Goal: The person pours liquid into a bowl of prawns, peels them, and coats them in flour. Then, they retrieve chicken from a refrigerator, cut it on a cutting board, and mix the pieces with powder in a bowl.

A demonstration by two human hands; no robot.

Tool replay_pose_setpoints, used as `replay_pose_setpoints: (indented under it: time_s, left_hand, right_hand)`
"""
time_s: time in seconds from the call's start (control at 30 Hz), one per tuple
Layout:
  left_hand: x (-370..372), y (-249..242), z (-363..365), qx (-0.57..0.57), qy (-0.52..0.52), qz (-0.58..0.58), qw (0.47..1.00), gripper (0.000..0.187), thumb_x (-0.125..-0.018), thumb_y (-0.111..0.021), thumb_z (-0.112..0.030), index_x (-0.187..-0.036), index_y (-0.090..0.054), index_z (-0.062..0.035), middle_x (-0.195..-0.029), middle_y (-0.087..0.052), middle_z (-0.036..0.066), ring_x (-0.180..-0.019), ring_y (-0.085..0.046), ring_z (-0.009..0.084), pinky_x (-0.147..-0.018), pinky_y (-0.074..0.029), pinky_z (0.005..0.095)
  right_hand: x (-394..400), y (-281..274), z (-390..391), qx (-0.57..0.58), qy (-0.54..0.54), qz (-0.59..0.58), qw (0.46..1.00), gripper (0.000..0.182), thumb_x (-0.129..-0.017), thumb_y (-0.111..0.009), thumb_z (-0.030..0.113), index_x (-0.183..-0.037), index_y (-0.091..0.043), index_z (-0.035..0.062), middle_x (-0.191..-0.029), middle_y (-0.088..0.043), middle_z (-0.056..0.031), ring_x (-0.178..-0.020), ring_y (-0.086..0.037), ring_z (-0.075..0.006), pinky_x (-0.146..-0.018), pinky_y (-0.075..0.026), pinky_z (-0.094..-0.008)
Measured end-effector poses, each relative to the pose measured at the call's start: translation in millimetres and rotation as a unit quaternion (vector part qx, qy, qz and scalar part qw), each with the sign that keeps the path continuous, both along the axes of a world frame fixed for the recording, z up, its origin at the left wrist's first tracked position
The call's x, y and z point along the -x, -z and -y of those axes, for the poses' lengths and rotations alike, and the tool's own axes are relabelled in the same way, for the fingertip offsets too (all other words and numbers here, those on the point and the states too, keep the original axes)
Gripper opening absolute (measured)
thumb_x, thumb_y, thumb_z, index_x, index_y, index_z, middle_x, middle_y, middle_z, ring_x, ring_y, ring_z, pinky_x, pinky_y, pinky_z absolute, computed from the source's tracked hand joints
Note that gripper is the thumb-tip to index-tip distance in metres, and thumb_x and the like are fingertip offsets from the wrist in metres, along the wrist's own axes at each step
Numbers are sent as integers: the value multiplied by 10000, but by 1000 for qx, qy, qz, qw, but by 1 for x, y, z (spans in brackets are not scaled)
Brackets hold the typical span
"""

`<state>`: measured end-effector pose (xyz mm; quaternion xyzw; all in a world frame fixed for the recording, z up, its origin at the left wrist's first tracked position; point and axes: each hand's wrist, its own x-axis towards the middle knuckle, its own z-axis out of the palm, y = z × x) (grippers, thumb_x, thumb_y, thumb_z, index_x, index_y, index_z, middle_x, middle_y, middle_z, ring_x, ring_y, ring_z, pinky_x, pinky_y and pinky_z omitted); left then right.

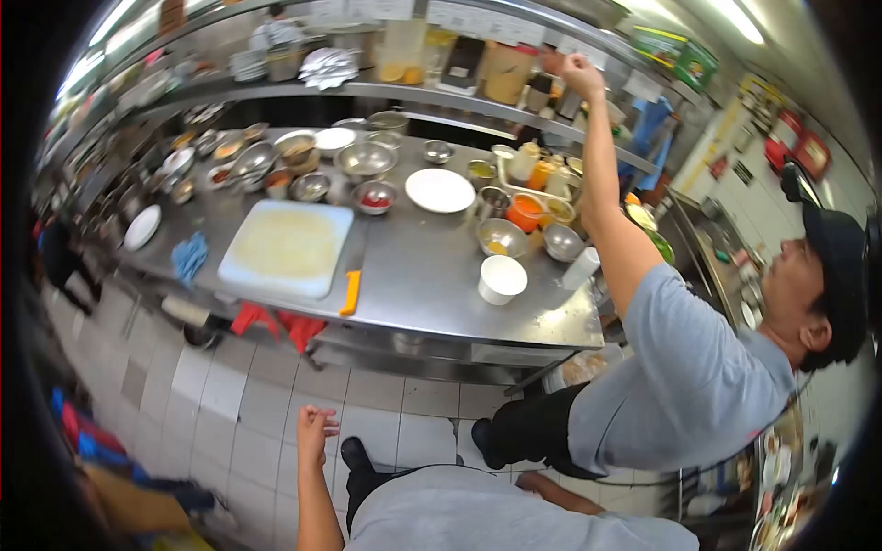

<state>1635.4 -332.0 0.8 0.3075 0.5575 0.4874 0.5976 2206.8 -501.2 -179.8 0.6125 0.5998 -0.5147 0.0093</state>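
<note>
My left hand hangs over the tiled floor in front of the counter. Its fingers are loosely curled and apart, with nothing visible in them. Low beside my grey shirt, a shadowed hand appears to be my right one, its fingers too dark to make out. On the steel counter, the nearest things are a yellow-handled knife, a white cutting board with a yellowish stained middle, and a white tub. Neither hand touches them.
At my right, a person in a grey shirt and black cap reaches up toward the shelf. Metal bowls, a white plate, squeeze bottles and a blue cloth sit on the counter. Red cloths hang below.
</note>
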Motion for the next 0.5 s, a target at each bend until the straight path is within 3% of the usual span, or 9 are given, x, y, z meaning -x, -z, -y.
replay_pose_setpoints:
  time_s: [0.03,0.1,0.13,0.17,0.2,0.27,0.33,0.43,0.5]
  left_hand:
    - [14,5,-15,4,5,6,1000,161,-916,-558,-166,-1000,-428,-121,-931,-639,112,-704,-626,204,-577,-503,310]
    - [46,16,-41,6,36,8,999,143,-923,-551,-178,-994,-437,-127,-938,-637,113,-711,-627,212,-573,-505,311]
    - [60,18,-57,12,44,5,999,127,-930,-543,-191,-989,-447,-133,-945,-636,113,-719,-628,220,-568,-506,312]
    - [74,19,-72,8,61,8,998,127,-930,-543,-191,-989,-447,-133,-945,-636,113,-719,-628,220,-568,-506,312]
    - [88,21,-83,35,72,1,997,117,-931,-543,-192,-981,-454,-133,-940,-635,110,-714,-628,217,-566,-507,311]
    - [103,12,-110,63,94,-10,994,108,-932,-542,-194,-972,-462,-133,-935,-635,106,-709,-629,215,-564,-507,309]
    - [116,-4,-136,67,130,-22,989,106,-933,-548,-210,-965,-482,-133,-923,-633,93,-705,-630,200,-564,-507,305]
    - [129,-13,-173,48,147,-40,987,138,-956,-540,-236,-999,-500,-111,-938,-638,96,-699,-622,190,-573,-509,295]
    - [131,-16,-188,36,143,-29,989,134,-958,-537,-234,-996,-500,-111,-938,-638,94,-701,-622,189,-575,-509,294]
  right_hand:
    - [25,9,12,47,4,-41,998,322,-934,-522,288,-1153,-588,60,-1100,-623,-184,-977,-636,-300,-770,-517,-413]
    - [102,6,-23,-161,-265,243,919,248,-924,-517,245,-895,-636,29,-806,-662,-202,-828,-661,-362,-684,-514,-453]
    - [123,-1,-66,-58,-82,183,978,264,-957,-450,226,-927,-640,44,-882,-662,-216,-875,-647,-376,-734,-511,-456]
    - [146,-20,-102,-182,-45,187,964,348,-972,-435,316,-901,-629,36,-925,-654,-220,-843,-644,-378,-729,-505,-476]
    - [192,-85,-137,-272,151,112,944,394,-955,-476,399,-855,-615,44,-835,-644,-214,-781,-625,-394,-712,-498,-473]
    - [253,-207,-208,-179,222,6,958,463,-953,-503,456,-747,-537,42,-602,-510,-86,-621,-554,-185,-561,-450,-334]
    - [292,-268,-251,-181,230,-60,954,433,-963,-503,436,-755,-520,57,-630,-476,-21,-621,-490,-95,-528,-411,-270]
    - [324,-313,-287,-143,270,-156,939,385,-959,-512,400,-852,-580,37,-691,-539,-65,-623,-516,-173,-562,-438,-329]
    - [325,-320,-308,-161,281,-185,928,336,-963,-515,371,-869,-575,54,-695,-514,-23,-631,-493,-124,-545,-429,-291]
